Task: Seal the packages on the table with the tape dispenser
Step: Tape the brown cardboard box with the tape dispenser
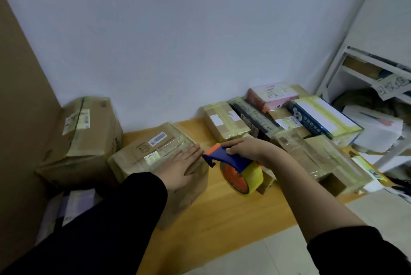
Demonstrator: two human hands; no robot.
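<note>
Left hand (181,164) flat, fingers straight, pressing top of brown cardboard package (142,152) at left of light wooden worktop (222,214). Right hand (249,149) grasping blue-and-orange tape dispenser (231,160) just right of package. Dispenser's long axis left-right, cutter end pointing left at package edge, yellow tape roll (252,176) at right end.

The left hand (181,166) is laid flat, palm down, with fingers straight and together, on a box (142,152). The right hand (246,149) is curled round the handle of a tape dispenser (235,164), knuckles up. The left arm is covered to the wrist by a dark sleeve; the right forearm is bared.
</note>
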